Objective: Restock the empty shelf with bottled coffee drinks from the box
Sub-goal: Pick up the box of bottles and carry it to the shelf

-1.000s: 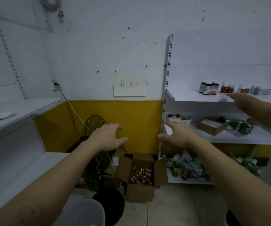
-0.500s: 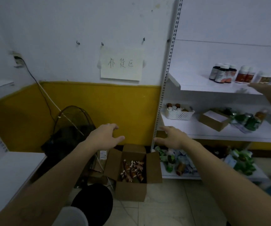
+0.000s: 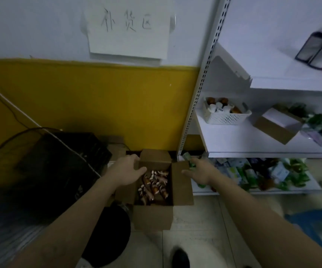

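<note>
Two empty hands (image 3: 126, 172) (image 3: 198, 174), fingers (image 3: 132, 159) loose, over box (image 3: 152, 219).

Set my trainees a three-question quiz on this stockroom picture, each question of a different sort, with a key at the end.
1. True or false: the flaps of the cardboard box are open.
2. Multiple choice: the white basket stands A) on a shelf; B) inside the box; C) on top of the black fan.
3. Short answer: does the left hand or the right hand hold any of the bottles yet?

Key: 1 true. 2 A. 3 No: both hands are open, reaching toward the box, and the bottles lie inside it.
</note>
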A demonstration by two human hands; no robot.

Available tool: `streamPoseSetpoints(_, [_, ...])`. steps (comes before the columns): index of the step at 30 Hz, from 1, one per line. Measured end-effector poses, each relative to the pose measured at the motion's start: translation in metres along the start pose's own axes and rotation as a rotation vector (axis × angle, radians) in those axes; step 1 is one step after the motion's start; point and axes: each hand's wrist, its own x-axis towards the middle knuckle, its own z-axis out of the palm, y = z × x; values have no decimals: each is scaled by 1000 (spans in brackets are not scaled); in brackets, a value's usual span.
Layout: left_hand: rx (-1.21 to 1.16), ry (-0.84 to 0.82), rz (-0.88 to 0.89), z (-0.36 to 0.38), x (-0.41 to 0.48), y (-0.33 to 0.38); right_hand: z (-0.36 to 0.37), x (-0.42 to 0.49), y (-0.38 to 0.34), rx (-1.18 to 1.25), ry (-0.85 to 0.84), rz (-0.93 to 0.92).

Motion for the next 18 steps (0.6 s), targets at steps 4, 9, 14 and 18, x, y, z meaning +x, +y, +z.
streamPoseSetpoints(4, [-17,-53,-94,28,62,-2,6,66,21,107,-147,-11])
streamPoseSetpoints(9, [-16,-113,-242,71,153,-3,33,182,65,126,-228,27])
streamPoseSetpoints(14, [-189,-178,-329,121,232,-15,82,267,97,188,-326,140])
streamPoseSetpoints(18, [-238,-250,-374,173,286,-47,137,323,125,320,-387,279])
